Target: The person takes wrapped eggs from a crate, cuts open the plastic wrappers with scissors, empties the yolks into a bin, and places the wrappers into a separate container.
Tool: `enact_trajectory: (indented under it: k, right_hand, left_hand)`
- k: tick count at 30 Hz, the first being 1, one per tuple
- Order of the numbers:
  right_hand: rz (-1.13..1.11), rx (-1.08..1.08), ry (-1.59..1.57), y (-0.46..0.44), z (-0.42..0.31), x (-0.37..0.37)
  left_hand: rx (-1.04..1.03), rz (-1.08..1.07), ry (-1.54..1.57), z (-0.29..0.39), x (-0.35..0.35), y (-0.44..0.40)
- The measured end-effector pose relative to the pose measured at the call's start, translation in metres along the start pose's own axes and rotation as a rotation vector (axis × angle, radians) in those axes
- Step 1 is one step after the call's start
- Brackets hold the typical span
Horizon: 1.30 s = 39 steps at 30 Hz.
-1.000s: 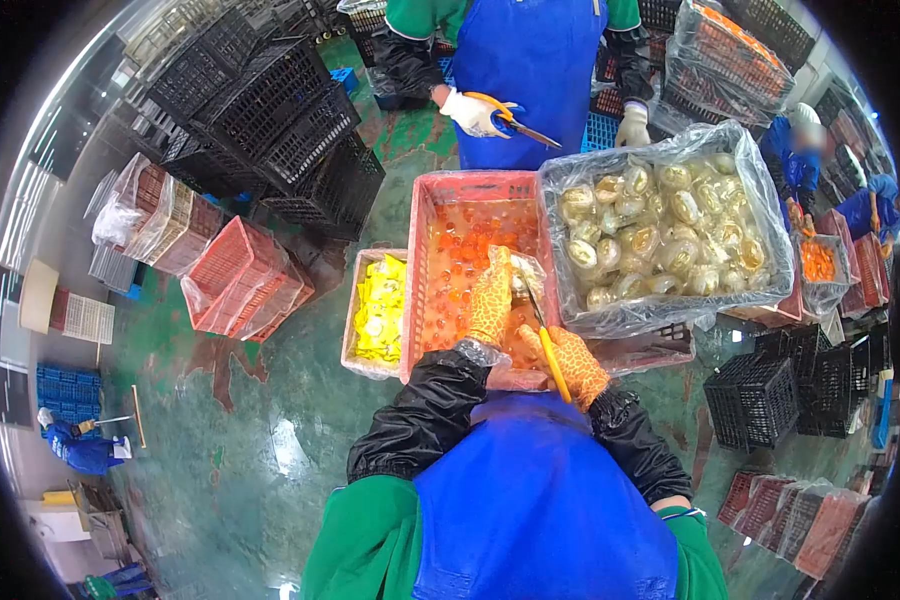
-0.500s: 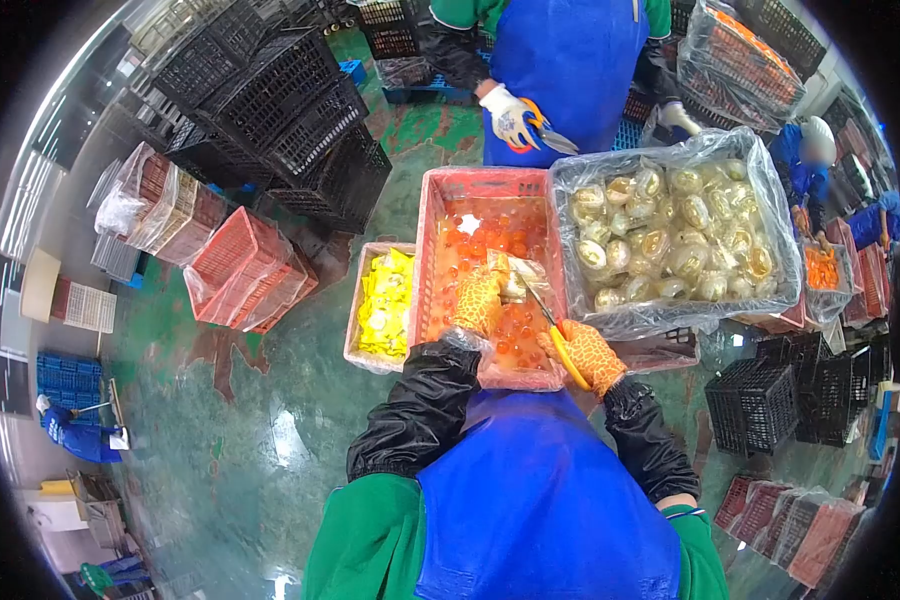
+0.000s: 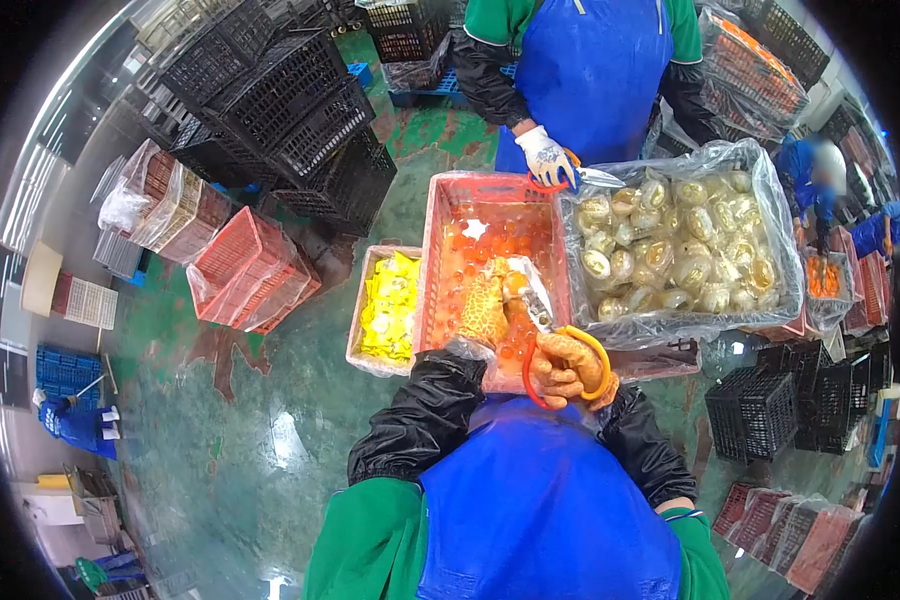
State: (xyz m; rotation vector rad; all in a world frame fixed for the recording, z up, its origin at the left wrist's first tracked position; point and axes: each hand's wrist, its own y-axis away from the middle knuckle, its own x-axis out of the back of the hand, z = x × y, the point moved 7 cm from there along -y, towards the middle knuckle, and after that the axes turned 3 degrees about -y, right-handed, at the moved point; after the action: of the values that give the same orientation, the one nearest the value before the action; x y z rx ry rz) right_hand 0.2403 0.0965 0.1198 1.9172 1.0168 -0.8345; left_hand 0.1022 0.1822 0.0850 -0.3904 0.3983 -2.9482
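Head view: we list one pair of scissors, fingers of the right hand curled about its loops, long axis pointing forward and slightly left towards one pale packet, pinched over the red crate by fingers of the nearer left hand.

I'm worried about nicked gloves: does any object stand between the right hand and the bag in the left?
Only the scissors, held in the right hand, blades toward the bag in the left hand. No other object shows between; whether blades touch bag is unclear.
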Motion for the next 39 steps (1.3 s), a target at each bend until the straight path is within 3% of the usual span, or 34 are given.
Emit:
enact_trajectory:
  k: [2,5,6,10,11,12,13,16,18,19,20,21,23,25,27,29,30,32,34,36,37,39]
  right_hand:
    - [-0.041,-0.013,-0.035,-0.010,0.003,-0.001]
    - [0.206,-0.091,0.005,-0.026,0.006,0.011]
    - [0.436,-0.126,0.100,-0.024,0.005,0.010]
    - [0.544,-0.145,0.184,-0.038,0.006,0.030]
    - [0.560,-0.131,0.260,-0.039,0.004,0.036]
    - [0.559,-0.137,0.262,-0.041,0.010,0.054]
    - [0.426,0.158,0.729,-0.047,-0.006,0.067]
    - [0.169,0.543,1.293,-0.036,-0.027,0.026]
    - [0.463,-0.027,0.550,-0.032,-0.013,0.036]
    - [0.598,-0.126,0.367,-0.029,-0.013,0.031]
    - [0.599,-0.139,0.362,-0.027,-0.014,0.028]
    - [0.597,-0.112,0.433,-0.023,-0.016,0.027]
    - [0.626,-0.080,0.551,-0.015,-0.015,0.020]
    - [0.616,-0.040,0.531,-0.003,-0.010,0.024]
    - [0.642,0.065,0.494,0.009,-0.013,0.016]
    - [0.652,0.016,0.445,0.015,-0.002,0.027]
    - [0.659,-0.029,0.402,0.017,0.004,0.034]
    - [0.684,-0.050,0.360,0.019,0.010,0.037]
    - [0.764,-0.069,0.359,0.023,0.013,0.033]
    - [0.834,-0.037,0.314,0.029,0.020,0.037]
    - [0.862,-0.045,0.320,0.035,0.023,0.040]
    - [0.887,-0.012,0.361,0.048,0.022,0.038]
  left_hand:
    - [0.397,0.181,0.610,-0.030,-0.007,0.007]
    - [0.448,0.184,0.399,-0.009,0.003,-0.004]
    - [0.501,0.171,0.261,-0.010,0.006,-0.005]
    - [0.410,0.173,0.210,-0.024,0.013,-0.012]
    - [0.403,0.173,-0.010,-0.043,0.020,-0.015]
    - [0.407,0.177,-0.010,-0.047,0.025,-0.016]
    - [0.424,0.166,0.083,-0.050,0.027,-0.016]
    - [0.464,0.146,0.296,-0.061,0.029,-0.012]
    - [0.509,0.115,0.539,-0.071,0.023,-0.009]
    - [0.400,0.086,0.536,-0.062,0.025,-0.017]
    - [0.412,0.091,0.536,-0.061,0.030,-0.018]
    - [0.176,0.108,0.412,-0.019,0.051,-0.027]
    - [0.121,0.114,0.036,0.009,0.089,-0.034]
    - [0.128,0.132,-0.314,-0.039,0.131,-0.037]
    - [0.076,0.192,-0.234,-0.125,0.176,-0.033]
    - [0.499,0.234,0.337,-0.084,0.185,-0.026]
    - [0.500,0.232,0.335,-0.102,0.200,-0.018]
    - [-0.124,-0.315,-1.281,-0.122,0.208,-0.015]
    - [-0.056,-0.274,-1.195,-0.103,0.188,-0.017]
    - [0.417,0.117,-0.413,-0.078,0.171,-0.026]
    - [0.382,0.112,-0.228,-0.080,0.145,-0.034]
    - [0.229,0.088,-0.188,-0.048,0.087,-0.038]
